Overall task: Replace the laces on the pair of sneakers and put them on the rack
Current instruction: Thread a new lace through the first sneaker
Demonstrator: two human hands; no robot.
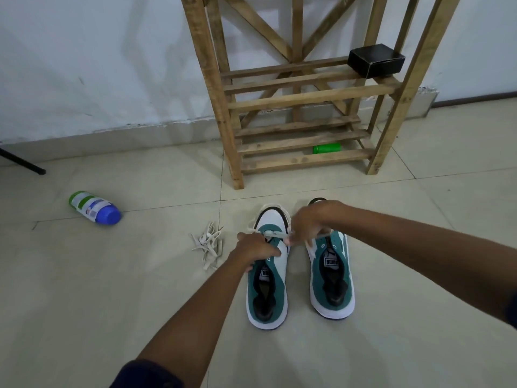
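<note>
Sneakers sit side by side on the floor, toes toward the rack (296, 99) at the far side; I am working on the left sneaker (268, 264), and the right sneaker (333, 275) just beside it looks unlaced as far as I can see. A lace (275, 233) runs across the lowest eyelets near the toe. To do this well I judge I should pull both ends level before crossing them, keep the lace flat rather than twisted, and hold the tongue down so it does not bunch. My left hand (256, 249) is curled shut, pressing on the shoe's throat and pinching the lace's left end. My right hand (309, 225) is closed narrow on the other end, drawing it right, above the gap between the shoes. A loose pile of laces (208, 245) lies on the floor just left.
</note>
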